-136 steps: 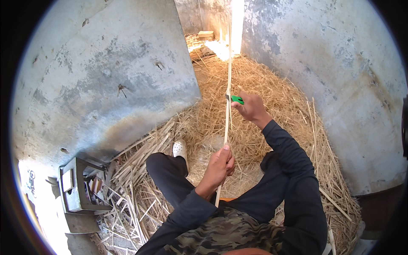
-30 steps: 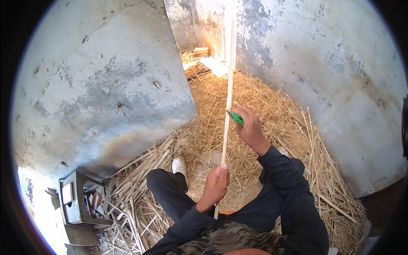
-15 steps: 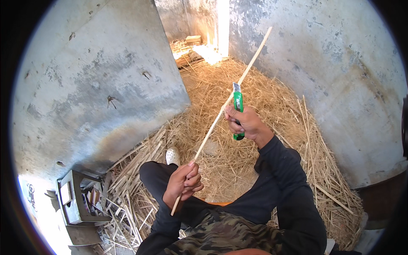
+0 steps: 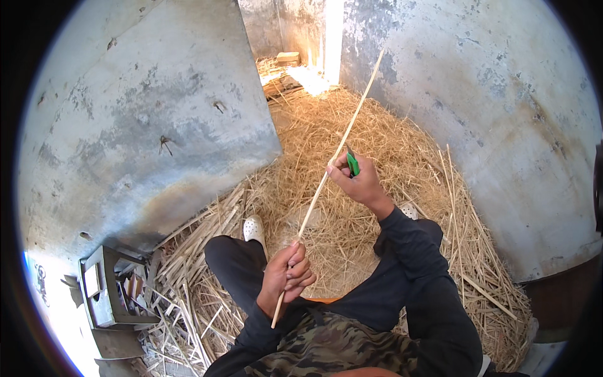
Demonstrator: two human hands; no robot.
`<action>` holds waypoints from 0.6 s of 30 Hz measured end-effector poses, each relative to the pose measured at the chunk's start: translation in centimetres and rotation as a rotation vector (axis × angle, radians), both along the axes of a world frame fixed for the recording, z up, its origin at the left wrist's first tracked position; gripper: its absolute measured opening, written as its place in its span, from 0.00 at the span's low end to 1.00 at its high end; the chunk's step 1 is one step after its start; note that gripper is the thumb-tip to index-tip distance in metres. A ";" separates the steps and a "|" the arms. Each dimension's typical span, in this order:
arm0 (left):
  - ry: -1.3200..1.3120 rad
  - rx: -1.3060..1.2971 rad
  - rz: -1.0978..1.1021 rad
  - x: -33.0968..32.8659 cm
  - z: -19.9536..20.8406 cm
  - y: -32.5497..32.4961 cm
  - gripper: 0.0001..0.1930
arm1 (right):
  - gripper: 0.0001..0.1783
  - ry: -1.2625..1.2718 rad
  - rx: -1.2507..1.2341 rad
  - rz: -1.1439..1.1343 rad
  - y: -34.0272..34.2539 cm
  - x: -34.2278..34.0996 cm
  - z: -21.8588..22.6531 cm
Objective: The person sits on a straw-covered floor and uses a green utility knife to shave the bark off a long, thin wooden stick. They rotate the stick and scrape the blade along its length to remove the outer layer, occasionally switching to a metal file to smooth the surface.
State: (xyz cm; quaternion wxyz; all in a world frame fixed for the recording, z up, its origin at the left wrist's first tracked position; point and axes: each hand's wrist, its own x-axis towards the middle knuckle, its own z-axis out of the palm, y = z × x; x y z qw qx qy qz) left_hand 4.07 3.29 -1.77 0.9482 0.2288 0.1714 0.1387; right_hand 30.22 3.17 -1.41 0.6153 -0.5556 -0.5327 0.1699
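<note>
A long, thin pale strip of wood or bamboo slants from near my lap up to the far right. My left hand is closed around its lower part, and a short end sticks out below the fist. Higher up, my right hand is closed on a green utility knife, with its thumb at the strip. The knife's blade end points up beside the strip; most of its handle is hidden by the fingers. Whether the blade touches the strip I cannot tell.
Fine shavings cover the floor between my legs, with loose split strips piled at left and right. Grey walls rise on both sides. An open-fronted box with odds and ends stands at lower left. A brick lies far back.
My right hand has turned, so the knife now shows less of its handle and lies lower. The strip's far end has shifted left and down; my left hand has moved slightly right.
</note>
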 end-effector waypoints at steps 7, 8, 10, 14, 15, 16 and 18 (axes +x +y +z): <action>0.066 0.077 0.045 1.1 -0.2 -1.2 0.22 | 0.10 0.081 0.087 -0.117 0.7 -0.7 -1.2; 0.079 0.086 0.051 1.3 0.2 -1.2 0.22 | 0.10 0.079 0.109 -0.131 0.6 -0.7 -1.3; 0.237 0.252 0.222 2.5 -0.4 -0.8 0.22 | 0.09 0.045 0.140 -0.136 0.3 -0.3 -2.5; 0.187 0.333 0.473 3.6 -1.7 1.6 0.21 | 0.10 -0.064 0.069 -0.197 -0.5 -0.4 -3.0; 0.183 0.370 0.452 3.6 -1.7 1.6 0.20 | 0.10 0.000 -0.042 -0.188 -0.6 0.4 -3.1; 0.148 0.405 0.413 3.6 -1.3 1.5 0.21 | 0.10 0.060 -0.156 -0.180 -0.7 1.7 -2.8; 0.156 0.434 0.406 3.4 -0.3 1.3 0.21 | 0.11 -0.020 -0.261 -0.257 -0.8 4.7 -3.0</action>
